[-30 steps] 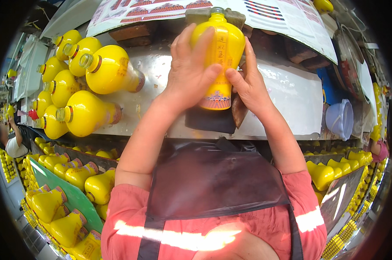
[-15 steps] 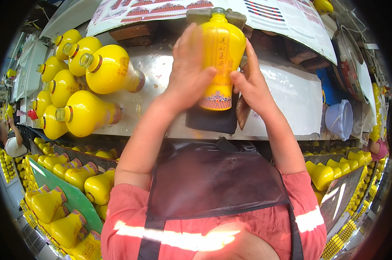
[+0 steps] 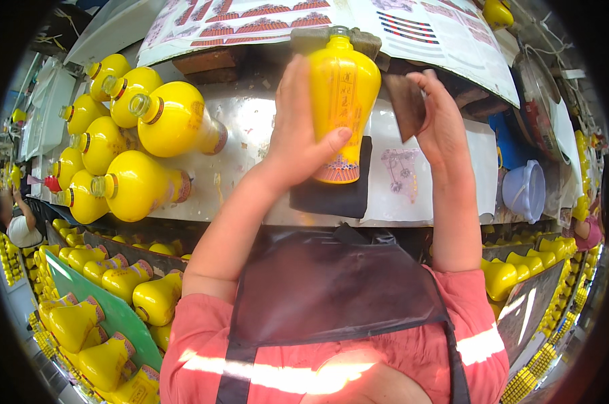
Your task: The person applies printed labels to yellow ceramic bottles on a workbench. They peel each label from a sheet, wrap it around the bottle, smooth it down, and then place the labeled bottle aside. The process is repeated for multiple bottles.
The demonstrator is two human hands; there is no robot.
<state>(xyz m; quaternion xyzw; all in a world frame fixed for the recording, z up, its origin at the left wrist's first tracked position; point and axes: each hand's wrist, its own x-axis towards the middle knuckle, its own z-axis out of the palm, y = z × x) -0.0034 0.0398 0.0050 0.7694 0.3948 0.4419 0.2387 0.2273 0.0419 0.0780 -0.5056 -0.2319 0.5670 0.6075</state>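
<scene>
My left hand [image 3: 297, 128] is curled along the left side of a yellow bottle [image 3: 341, 101], holding it, thumb across its printed front. My right hand [image 3: 446, 128] pinches a flat brown scraper [image 3: 407, 106], just right of the bottle and apart from it. The bottle lies base toward me in the middle of the tabletop [image 3: 247, 121], partly over a black pad [image 3: 331, 198] that reaches close to the near edge, its clear neck at a grey-brown block [image 3: 368, 44]. Right of the pad, a purple floral decal [image 3: 400, 175] lies near me. More yellow bottles [image 3: 173, 120] crowd the tabletop's left end; a pale lilac bucket [image 3: 524, 192] sits by the near right corner. Printed decal sheets [image 3: 264, 20] cover the far edge.
</scene>
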